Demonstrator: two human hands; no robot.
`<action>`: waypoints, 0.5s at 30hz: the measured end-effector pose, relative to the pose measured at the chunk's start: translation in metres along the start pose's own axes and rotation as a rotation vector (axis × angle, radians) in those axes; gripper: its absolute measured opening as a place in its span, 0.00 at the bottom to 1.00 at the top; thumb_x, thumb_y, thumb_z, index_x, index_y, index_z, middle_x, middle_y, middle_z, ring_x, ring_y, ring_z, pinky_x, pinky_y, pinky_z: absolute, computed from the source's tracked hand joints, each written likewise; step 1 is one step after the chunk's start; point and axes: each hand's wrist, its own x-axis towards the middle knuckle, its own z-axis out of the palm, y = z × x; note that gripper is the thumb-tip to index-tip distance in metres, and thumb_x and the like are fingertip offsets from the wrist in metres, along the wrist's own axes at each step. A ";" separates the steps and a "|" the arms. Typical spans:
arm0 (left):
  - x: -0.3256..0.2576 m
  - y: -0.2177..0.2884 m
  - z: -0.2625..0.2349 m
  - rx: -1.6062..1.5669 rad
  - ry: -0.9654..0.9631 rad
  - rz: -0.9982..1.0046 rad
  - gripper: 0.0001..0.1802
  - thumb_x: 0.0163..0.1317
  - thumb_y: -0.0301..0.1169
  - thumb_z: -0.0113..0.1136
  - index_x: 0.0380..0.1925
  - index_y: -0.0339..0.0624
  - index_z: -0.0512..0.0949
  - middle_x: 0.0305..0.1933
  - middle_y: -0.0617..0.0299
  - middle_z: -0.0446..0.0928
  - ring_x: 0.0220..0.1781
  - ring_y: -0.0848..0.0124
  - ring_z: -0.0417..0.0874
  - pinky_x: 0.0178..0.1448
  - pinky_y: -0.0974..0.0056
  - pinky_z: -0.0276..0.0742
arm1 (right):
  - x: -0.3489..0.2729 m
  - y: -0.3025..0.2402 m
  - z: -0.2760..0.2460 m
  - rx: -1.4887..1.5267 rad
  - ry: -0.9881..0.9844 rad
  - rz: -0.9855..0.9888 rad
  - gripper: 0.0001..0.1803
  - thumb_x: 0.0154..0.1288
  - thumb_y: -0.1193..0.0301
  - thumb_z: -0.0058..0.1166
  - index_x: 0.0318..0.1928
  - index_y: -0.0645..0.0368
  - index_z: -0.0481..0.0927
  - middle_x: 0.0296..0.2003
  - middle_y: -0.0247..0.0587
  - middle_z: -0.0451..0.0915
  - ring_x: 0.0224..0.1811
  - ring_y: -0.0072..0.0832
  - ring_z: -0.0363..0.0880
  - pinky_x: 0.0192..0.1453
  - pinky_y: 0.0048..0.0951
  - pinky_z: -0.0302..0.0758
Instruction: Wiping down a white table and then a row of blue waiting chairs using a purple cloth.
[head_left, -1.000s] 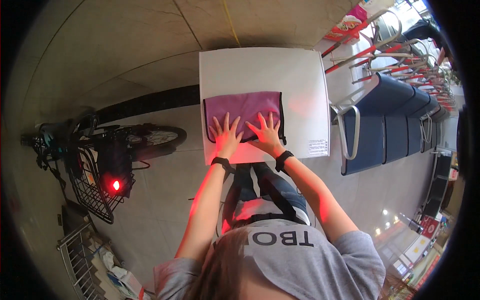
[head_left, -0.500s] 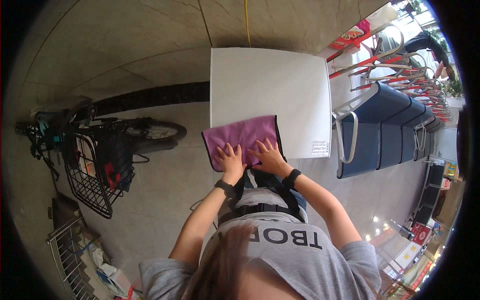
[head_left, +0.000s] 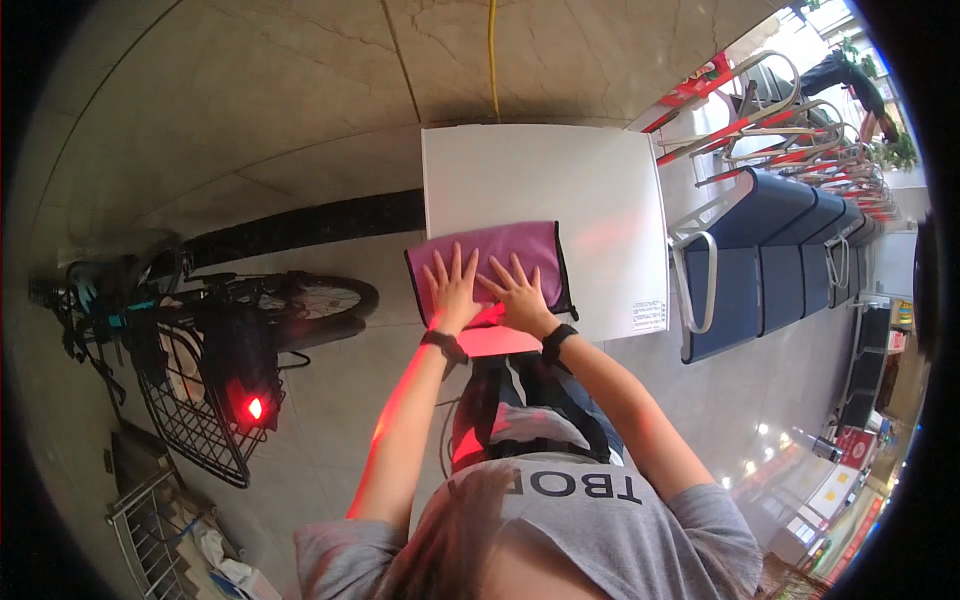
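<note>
Head view: I note the left hand point(head_left: 454, 293) and right hand point(head_left: 522, 298) spread flat on the purple cloth point(head_left: 500, 243), which overhangs the left edge of the white box point(head_left: 600, 215). Uneven pressure could, I judge, wrinkle or drag it.

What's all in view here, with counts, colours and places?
Table or box: one, white, centre
Black-edged cloth: one, purple, on the white top
Bicycle: one, mostly black, left
Wire basket: one, black, on the bicycle
Tail light: one, glowing red, beside the basket
Joined seats: several, dark blue, right
Tubular frames: several, red and silver, upper right
Cable: one, yellow, top centre
Rack: one, metal grey, lower left
Mixed goods: several, multicoloured, lower right
Bystander: one, dark clothing, upper right
Wristbands: two, black, one per wrist
T-shirt: one, grey, bottom
Left hand: one, bare, spread on the cloth
Right hand: one, bare, spread on the cloth
</note>
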 end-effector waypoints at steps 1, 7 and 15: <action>0.015 -0.007 0.001 0.001 0.017 0.036 0.61 0.33 0.55 0.73 0.69 0.58 0.52 0.74 0.53 0.42 0.73 0.38 0.39 0.68 0.31 0.37 | 0.011 0.005 0.001 -0.001 0.038 0.009 0.45 0.46 0.54 0.64 0.67 0.31 0.58 0.70 0.36 0.47 0.72 0.50 0.43 0.58 0.76 0.52; 0.064 -0.015 -0.012 0.100 -0.077 0.072 0.61 0.35 0.61 0.68 0.70 0.60 0.48 0.75 0.54 0.39 0.73 0.39 0.35 0.69 0.32 0.32 | 0.041 0.024 -0.019 0.048 0.065 0.090 0.55 0.38 0.55 0.70 0.69 0.38 0.54 0.70 0.27 0.51 0.72 0.40 0.45 0.66 0.66 0.51; 0.051 -0.012 0.006 0.061 0.005 0.113 0.55 0.44 0.61 0.61 0.70 0.57 0.47 0.75 0.53 0.39 0.74 0.40 0.33 0.70 0.35 0.28 | 0.032 0.024 -0.015 0.081 0.140 0.094 0.50 0.43 0.54 0.66 0.68 0.41 0.57 0.69 0.29 0.54 0.72 0.39 0.46 0.69 0.61 0.48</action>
